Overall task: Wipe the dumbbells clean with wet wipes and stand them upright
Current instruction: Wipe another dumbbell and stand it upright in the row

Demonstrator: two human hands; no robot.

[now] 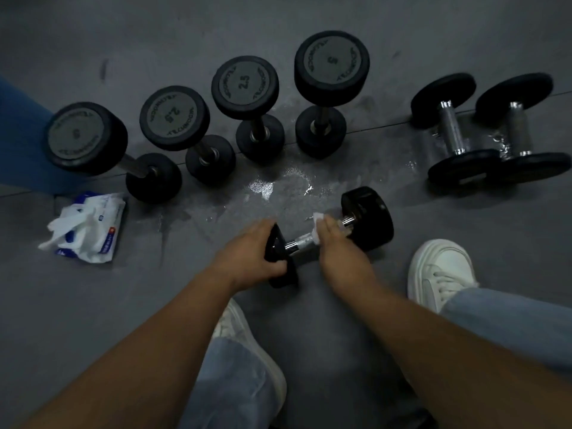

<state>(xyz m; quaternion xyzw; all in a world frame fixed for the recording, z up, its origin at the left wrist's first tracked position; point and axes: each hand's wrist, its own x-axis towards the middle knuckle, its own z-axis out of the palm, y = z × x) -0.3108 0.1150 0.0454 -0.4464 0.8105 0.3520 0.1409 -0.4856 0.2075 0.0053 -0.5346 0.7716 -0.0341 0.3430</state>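
At lower centre of the frame, a black round-headed dumbbell (368, 216) with a chrome handle lies on the grey gym floor (93, 320). The left hand (252, 257) curls its fingers over the near head, likely to stop it rolling, while the right hand (335, 243) wraps a white wet wipe (315, 227) around the handle to rub it. Four black dumbbells (244, 83) stand upright across the upper left and centre. Two more dumbbells (450, 128) lie at upper right, apparently awaiting their turn. A blue-and-white wipe pack (93, 227) sits at left, near enough to reach.
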